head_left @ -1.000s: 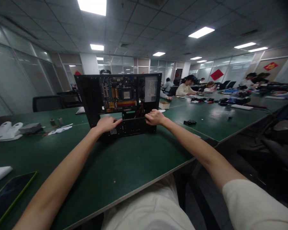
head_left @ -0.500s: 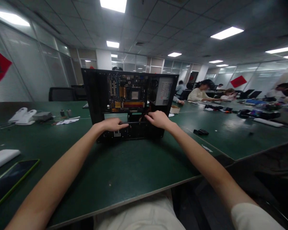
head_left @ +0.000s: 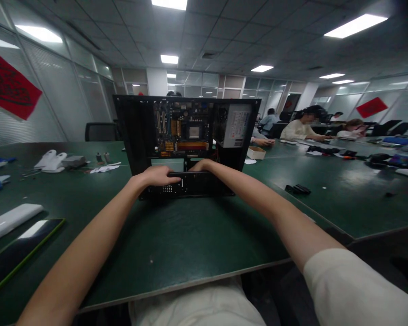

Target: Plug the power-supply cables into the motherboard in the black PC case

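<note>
A black computer case (head_left: 133,131) stands open in front of me, its inside facing me. In it are a motherboard (head_left: 183,120) with a bare square chip in its socket and a power supply (head_left: 237,129) at the upper right. My left hand (head_left: 159,175) grips the lower front edge of the case, thumb stretched along the near side and fingers behind the edge. Over that same edge, right of the left hand, my right hand (head_left: 203,165) reaches into the lower part of the case. Its fingers are hidden, so what they touch does not show.
On the green table (head_left: 177,244), a phone (head_left: 27,251) and a long white object (head_left: 15,219) lie at left. Farther back are white objects (head_left: 51,160) and a grey box (head_left: 73,161). A small open box (head_left: 256,153) and black pieces (head_left: 297,189) lie right. Several people sit beyond.
My right hand has moved left and deeper into the case, away from the cables below the power supply. My left hand keeps its grip on the edge. The view has turned slightly left.
</note>
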`<state>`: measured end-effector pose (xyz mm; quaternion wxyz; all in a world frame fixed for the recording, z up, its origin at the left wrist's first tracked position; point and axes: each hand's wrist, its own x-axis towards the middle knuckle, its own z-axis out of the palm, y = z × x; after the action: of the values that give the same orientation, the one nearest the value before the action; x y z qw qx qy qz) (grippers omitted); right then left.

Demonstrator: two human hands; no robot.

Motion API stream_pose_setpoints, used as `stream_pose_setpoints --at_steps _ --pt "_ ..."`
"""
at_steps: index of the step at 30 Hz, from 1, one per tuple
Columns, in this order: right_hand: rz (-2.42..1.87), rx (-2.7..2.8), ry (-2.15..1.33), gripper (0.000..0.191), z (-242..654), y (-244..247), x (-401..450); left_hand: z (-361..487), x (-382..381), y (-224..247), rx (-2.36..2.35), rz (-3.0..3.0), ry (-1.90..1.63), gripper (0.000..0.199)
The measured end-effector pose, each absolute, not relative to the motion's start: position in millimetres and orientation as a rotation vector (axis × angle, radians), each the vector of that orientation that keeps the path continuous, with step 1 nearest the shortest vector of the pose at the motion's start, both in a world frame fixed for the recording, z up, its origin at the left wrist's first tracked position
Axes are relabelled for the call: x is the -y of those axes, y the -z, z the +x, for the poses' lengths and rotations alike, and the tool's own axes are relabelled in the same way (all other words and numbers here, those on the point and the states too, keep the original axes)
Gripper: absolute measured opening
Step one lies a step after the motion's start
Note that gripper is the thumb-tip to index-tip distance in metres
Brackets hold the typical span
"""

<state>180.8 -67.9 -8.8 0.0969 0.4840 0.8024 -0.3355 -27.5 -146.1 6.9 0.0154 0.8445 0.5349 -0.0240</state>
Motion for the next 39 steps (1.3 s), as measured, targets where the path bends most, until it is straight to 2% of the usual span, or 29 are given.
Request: stream_pose_setpoints --at_steps 4,7,9,12,14,18,25,29,31,39 --pt "1.563 -2.572 1.008 0.020 197.3 7.5 67.9 -27.6 145.9 -7.9 -1.709 2.593 0.092 0.069" --pt "1.774 -2.873 1.213 0.020 204.4 3.7 72.0 -30.4 143.3 -7.7 -1.576 2.611 0.006 0.066" --pt "1.807 -3.046 1.469 0.019 203.5 1.8 77.5 -29.6 140.6 -6.6 -1.415 2.601 -0.206 0.067" --pt "1.585 -3.235 1.810 0.020 198.4 1.3 86.5 -20.5 135.9 -3.9 -1.183 2.519 -0.637 0.072" --pt "1.472 -3.343 1.884 0.022 195.9 2.4 90.2 -11.0 133.4 -2.4 -1.066 2.490 -0.907 0.064" --pt "1.516 -3.566 1.739 0.024 197.3 4.1 90.7 4.4 130.1 -2.6 -0.955 2.473 -1.217 0.055" --pt "1.711 -3.906 1.291 0.038 201.1 -5.3 85.1 12.6 111.4 -19.0 -0.782 2.270 -1.335 0.049" --pt "1.762 -3.903 1.548 0.047 197.1 -14.4 81.6 15.7 102.8 -34.6 -0.729 2.221 -1.360 0.048" --pt "1.827 -3.904 1.566 0.051 195.9 -18.5 82.3 16.5 104.7 -38.3 -0.736 2.274 -1.377 0.043" --pt "1.888 -4.046 1.133 0.062 193.8 -24.2 97.3 20.0 113.5 -28.6 -0.930 2.852 -1.623 0.040"
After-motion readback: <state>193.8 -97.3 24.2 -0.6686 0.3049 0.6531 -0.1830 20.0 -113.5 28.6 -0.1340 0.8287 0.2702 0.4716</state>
